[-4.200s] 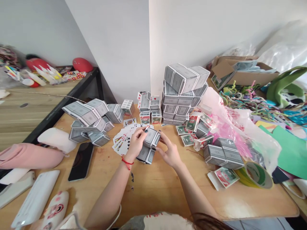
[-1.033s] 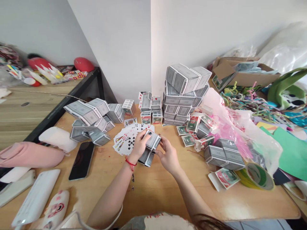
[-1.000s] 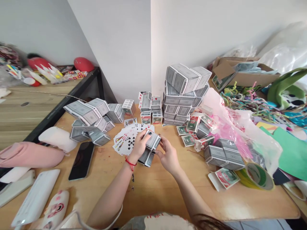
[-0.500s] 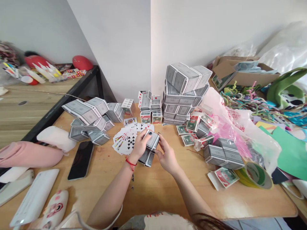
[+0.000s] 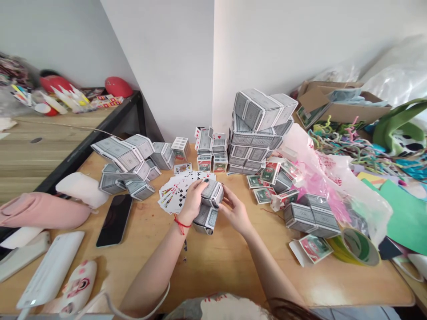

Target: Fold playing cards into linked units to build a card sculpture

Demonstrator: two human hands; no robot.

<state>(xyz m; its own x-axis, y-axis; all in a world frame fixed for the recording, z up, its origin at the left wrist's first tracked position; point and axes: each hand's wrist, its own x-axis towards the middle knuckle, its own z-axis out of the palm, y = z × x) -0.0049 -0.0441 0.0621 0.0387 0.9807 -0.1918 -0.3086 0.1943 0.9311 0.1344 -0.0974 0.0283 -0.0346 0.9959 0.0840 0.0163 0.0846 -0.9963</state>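
Between my hands is a folded playing-card block (image 5: 212, 194) with grey patterned backs, a second box-shaped section (image 5: 204, 218) joined or pressed against its near side. My left hand (image 5: 194, 199) grips the upper section, thumb on top. My right hand (image 5: 236, 212) has its fingertips at the block's right edge, and some of those fingers are hidden behind it. Loose playing cards (image 5: 173, 195) lie fanned on the table just beyond and left of my left hand, some faces showing spades. A single face card (image 5: 183, 168) lies behind the fan.
A tall stack of card blocks (image 5: 255, 138) stands at the back right, and another cluster (image 5: 128, 162) at the left. Card boxes (image 5: 265, 195) lie to the right, near yellow tape (image 5: 355, 246) and plastic bags (image 5: 333, 178). A phone (image 5: 114, 220) lies at left.
The held block has turned, so more of its near side and the lower section shows. My right fingers have shifted along its right edge. The whole view has moved slightly.
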